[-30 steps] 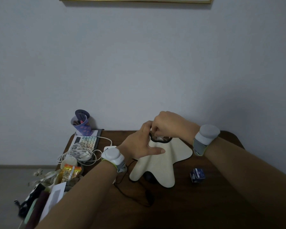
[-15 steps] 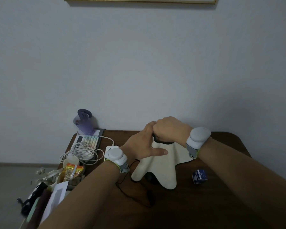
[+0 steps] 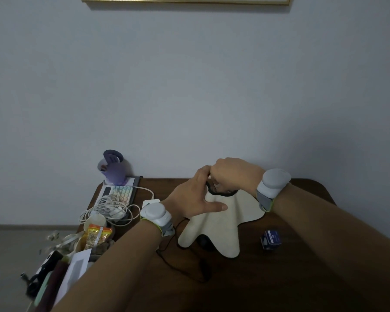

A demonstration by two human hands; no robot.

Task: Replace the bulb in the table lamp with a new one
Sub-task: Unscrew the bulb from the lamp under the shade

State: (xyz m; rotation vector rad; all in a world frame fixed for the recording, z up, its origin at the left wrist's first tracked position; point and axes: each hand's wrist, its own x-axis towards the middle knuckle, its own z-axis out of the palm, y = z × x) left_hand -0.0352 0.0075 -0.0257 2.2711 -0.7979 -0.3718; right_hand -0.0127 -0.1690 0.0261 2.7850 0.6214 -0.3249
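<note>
We see the lamp (image 3: pixel 221 224) mid-surface (image 3: pixel 302 278), cream wavy shade, dark ring on top. Left hand (image 3: pixel 195 199) rests on the shade, fingers straight and spread, thumb (image 3: pixel 216 207) out. Right hand (image 3: pixel 231 174) reaches into the top opening, fingers curled inside; what they hold, we cannot tell. Small blue box (image 3: pixel 271 239) sits right of the lamp.

Cream wavy-shade lamp (image 3: pixel 214 224) upright on table; bulb hidden
</note>
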